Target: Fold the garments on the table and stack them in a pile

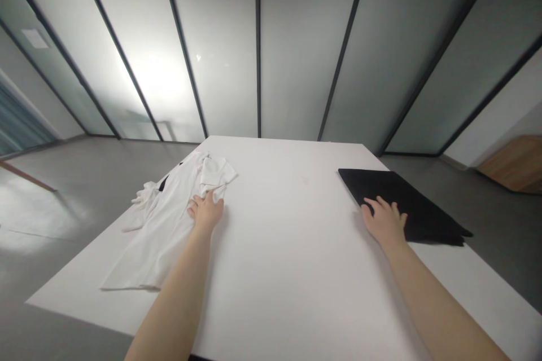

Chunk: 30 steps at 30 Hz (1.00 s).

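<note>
A white short-sleeved garment, which looks like a T-shirt (173, 231), lies loosely spread and wrinkled along the left side of the table. Small black patches show near its outer edge. My left hand (206, 210) is at the shirt's inner edge, just below a sleeve, with its fingers apart. On the right side lies a flat black folded board or cloth (406, 197), its layers showing at the near right corner. Over its left edge is my right hand (384, 220), fingers spread. Whether either hand presses on what is under it, I cannot tell.
The white table (288, 271) extends between and beyond both items. Grey floor (55, 259) surrounds it. Behind stand frosted glass panels (296, 51) with dark frames. A wooden panel (516, 163) is at the far right.
</note>
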Each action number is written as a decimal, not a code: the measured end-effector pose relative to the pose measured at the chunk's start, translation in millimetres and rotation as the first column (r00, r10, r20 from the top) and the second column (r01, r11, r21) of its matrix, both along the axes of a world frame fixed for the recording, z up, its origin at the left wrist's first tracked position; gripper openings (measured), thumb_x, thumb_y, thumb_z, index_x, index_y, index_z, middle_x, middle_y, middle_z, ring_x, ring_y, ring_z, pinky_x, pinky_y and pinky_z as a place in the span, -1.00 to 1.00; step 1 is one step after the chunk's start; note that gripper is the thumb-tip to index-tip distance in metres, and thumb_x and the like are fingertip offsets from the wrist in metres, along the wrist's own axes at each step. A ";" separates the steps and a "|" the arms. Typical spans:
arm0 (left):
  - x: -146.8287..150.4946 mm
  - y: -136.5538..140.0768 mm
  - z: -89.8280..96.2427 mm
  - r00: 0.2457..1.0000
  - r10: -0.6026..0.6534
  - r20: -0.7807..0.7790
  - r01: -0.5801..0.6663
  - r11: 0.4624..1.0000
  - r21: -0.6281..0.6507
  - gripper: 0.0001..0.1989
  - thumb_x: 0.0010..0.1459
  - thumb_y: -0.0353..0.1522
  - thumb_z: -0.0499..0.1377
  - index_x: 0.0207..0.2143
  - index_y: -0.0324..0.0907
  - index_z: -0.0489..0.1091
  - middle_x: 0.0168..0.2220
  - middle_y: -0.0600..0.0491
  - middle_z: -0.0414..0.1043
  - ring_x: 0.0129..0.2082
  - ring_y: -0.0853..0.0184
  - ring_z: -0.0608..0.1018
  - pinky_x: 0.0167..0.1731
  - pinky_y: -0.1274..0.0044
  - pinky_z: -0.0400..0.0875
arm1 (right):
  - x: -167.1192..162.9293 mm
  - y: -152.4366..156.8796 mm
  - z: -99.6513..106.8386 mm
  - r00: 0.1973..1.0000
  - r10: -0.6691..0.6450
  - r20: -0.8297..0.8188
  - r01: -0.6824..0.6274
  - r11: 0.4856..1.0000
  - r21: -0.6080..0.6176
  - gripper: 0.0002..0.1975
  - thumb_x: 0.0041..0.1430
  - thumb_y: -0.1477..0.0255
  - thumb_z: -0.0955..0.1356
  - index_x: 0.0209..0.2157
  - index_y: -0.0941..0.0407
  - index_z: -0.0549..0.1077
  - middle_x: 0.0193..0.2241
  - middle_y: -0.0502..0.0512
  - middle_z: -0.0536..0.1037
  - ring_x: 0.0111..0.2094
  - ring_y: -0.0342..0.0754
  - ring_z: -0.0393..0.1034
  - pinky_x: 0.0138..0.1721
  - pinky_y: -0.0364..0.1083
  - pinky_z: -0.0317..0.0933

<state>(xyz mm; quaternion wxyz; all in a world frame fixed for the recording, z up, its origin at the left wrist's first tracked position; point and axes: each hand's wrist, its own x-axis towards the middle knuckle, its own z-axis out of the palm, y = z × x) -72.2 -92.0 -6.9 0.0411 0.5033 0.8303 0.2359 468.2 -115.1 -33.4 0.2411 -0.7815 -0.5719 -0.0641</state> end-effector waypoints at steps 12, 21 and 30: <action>30.5 2.1 9.1 0.912 -0.410 0.015 0.400 0.897 0.186 -0.51 0.36 -0.30 0.08 0.31 -0.17 0.35 0.38 -0.17 0.30 0.37 0.03 0.36 0.35 0.20 0.27 | -62.8 0.3 15.5 0.766 0.622 -0.164 -0.595 0.782 0.186 -0.65 0.34 0.22 0.28 -0.07 0.03 0.64 0.15 0.22 0.58 0.28 0.19 0.34 0.40 0.24 0.07; 84.0 -28.5 22.2 0.542 -0.834 0.103 0.825 0.551 0.125 -0.55 0.35 -0.32 0.11 0.25 -0.08 0.44 -0.06 -0.01 0.66 -0.09 0.22 0.67 0.00 0.42 0.52 | -67.0 -4.8 17.7 0.672 0.690 -0.269 -0.695 0.713 0.093 -0.67 0.36 0.25 0.29 -0.04 0.02 0.65 0.05 0.17 0.66 0.17 0.18 0.48 0.32 0.24 0.23; 68.6 -31.4 15.3 0.908 -0.313 -0.277 0.280 0.948 -0.153 -0.29 0.34 -0.07 0.14 0.37 -0.31 0.21 0.24 -0.43 0.37 0.25 -0.22 0.41 0.16 0.03 0.32 | -66.1 -3.0 12.5 0.654 0.713 -0.253 -0.719 0.690 0.084 -0.66 0.39 0.28 0.26 -0.02 0.04 0.62 0.03 0.19 0.66 0.08 0.14 0.54 0.18 0.13 0.37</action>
